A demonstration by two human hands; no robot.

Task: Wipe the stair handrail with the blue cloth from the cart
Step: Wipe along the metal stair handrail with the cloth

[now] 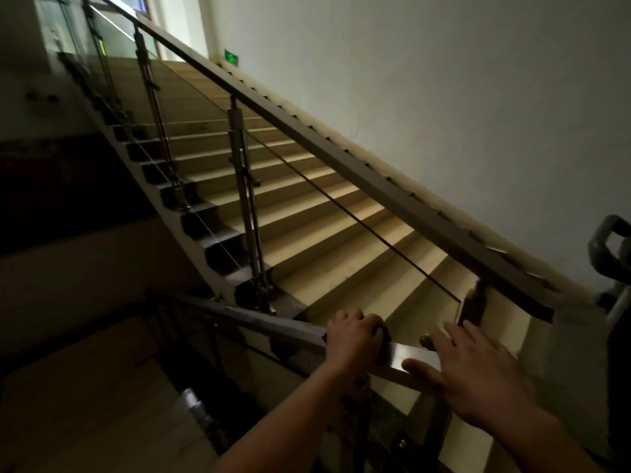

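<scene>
A flat brown-grey handrail (259,323) runs across the lower part of the view, and a second one (307,131) climbs along the stairs to the upper left. My left hand (355,339) is closed over the near handrail with a dark cloth (383,331) bunched under its fingers; only a small dark edge of the cloth shows, and its colour cannot be made out in the dim light. My right hand (474,373) rests flat on the same rail just to the right, fingers spread, holding nothing.
Tan stair treads (307,213) rise to the upper left behind metal balusters (246,206) and glass panels. A white wall (444,97) borders the right side. A grey cart handle (611,247) shows at the right edge. A stairwell drops away at lower left.
</scene>
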